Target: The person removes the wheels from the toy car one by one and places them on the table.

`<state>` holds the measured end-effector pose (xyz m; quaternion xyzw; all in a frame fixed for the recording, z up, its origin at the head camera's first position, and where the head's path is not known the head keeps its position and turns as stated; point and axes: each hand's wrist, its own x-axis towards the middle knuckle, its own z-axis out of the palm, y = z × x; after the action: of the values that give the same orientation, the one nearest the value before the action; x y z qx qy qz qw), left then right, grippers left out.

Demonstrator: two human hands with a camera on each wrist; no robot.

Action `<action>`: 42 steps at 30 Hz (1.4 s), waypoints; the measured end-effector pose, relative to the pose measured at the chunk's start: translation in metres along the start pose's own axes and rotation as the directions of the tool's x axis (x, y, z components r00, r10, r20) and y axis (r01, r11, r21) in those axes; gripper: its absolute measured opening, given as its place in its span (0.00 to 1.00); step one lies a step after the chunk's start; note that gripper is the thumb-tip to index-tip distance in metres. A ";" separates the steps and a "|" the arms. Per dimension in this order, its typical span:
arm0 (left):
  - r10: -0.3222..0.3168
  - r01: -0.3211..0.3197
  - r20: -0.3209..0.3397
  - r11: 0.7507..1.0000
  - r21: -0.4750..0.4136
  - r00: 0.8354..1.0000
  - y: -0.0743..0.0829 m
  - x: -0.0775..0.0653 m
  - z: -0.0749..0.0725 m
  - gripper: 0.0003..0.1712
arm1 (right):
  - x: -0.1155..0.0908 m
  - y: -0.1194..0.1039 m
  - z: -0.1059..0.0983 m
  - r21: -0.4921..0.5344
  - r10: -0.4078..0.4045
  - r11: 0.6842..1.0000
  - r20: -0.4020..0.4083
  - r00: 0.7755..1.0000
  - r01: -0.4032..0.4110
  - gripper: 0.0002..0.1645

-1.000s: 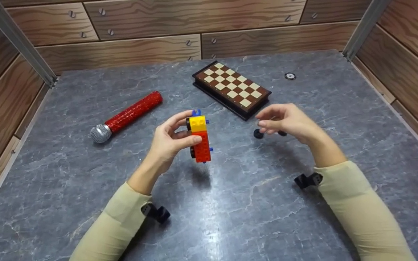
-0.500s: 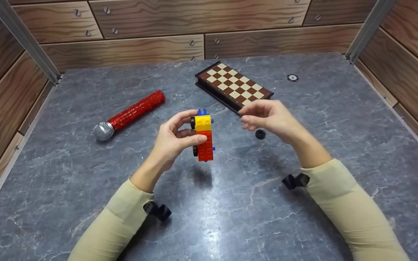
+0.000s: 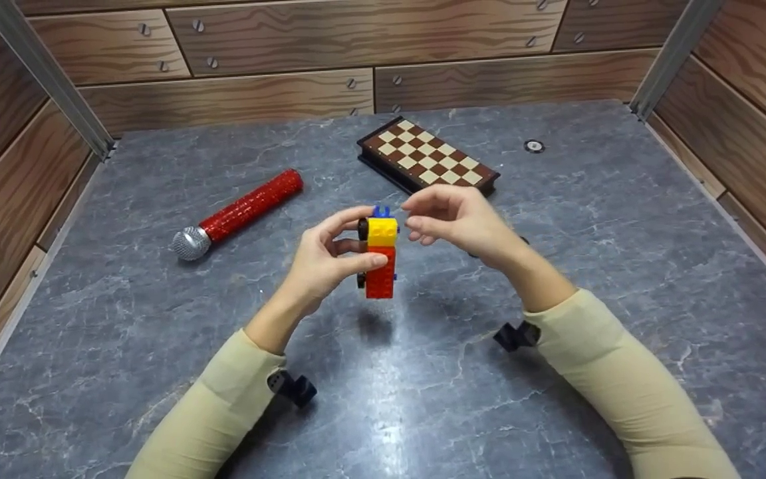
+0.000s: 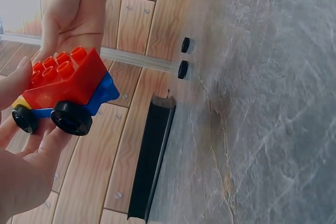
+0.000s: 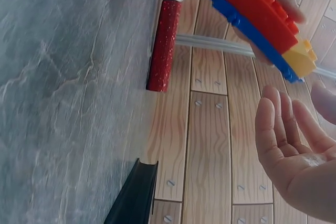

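My left hand [image 3: 326, 256] holds a toy car [image 3: 381, 266] built of red, yellow and blue blocks above the table, thumb on its red studded block. In the left wrist view, black wheels [image 4: 72, 118] sit along one side of the car. The right wrist view shows its other side, where the blue base [image 5: 252, 32] has bare axle stubs. My right hand [image 3: 466, 219] hovers just right of the car's yellow end, apart from it, its fingers loosely bent with nothing seen between them. Two loose black wheels [image 4: 182, 69] stand on the table, mostly hidden behind the right hand in the head view.
A red glittery microphone [image 3: 250, 206] lies at the left. Behind the hands is a folded chessboard case [image 3: 423, 153]. A small round black-and-white disc [image 3: 534, 146] lies at the back right. Wood-patterned walls [image 3: 276, 40] border the grey marbled table [image 3: 157, 319].
My right hand has moved left from beside the loose wheels to the car's side. The left hand and car have shifted only slightly to the right in view.
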<state>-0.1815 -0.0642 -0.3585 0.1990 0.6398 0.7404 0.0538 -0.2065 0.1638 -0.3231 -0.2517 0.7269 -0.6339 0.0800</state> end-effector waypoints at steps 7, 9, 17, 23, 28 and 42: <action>0.004 -0.004 0.005 1.000 0.014 1.000 -0.003 0.001 0.000 0.34 | 0.004 0.002 0.007 -0.016 -0.042 0.999 0.039 0.998 0.042 0.16; 0.006 -0.007 0.003 1.000 0.023 1.000 -0.003 0.002 0.000 0.34 | 0.005 0.002 0.008 -0.015 -0.047 0.999 0.053 0.997 0.048 0.16; 0.037 -0.037 0.001 0.997 0.064 0.999 -0.002 0.004 0.001 0.34 | 0.007 0.002 0.012 -0.023 -0.061 0.998 0.066 0.996 0.063 0.19; 0.029 -0.029 0.005 0.996 0.080 1.000 -0.001 0.005 0.002 0.34 | 0.007 0.001 0.016 -0.041 -0.061 0.997 0.053 0.997 0.064 0.22; 0.027 -0.028 0.019 0.995 0.096 0.999 -0.002 0.004 0.002 0.34 | 0.006 0.004 0.016 -0.035 -0.074 0.997 0.039 0.996 0.075 0.22; 0.060 -0.064 0.049 0.995 0.083 0.997 -0.006 0.000 -0.003 0.42 | 0.001 0.002 0.008 0.098 -0.091 0.991 -0.052 0.994 0.096 0.21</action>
<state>-0.1838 -0.0655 -0.3647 0.2378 0.6626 0.7092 0.0374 -0.2044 0.1563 -0.3262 -0.2661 0.6831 -0.6785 0.0456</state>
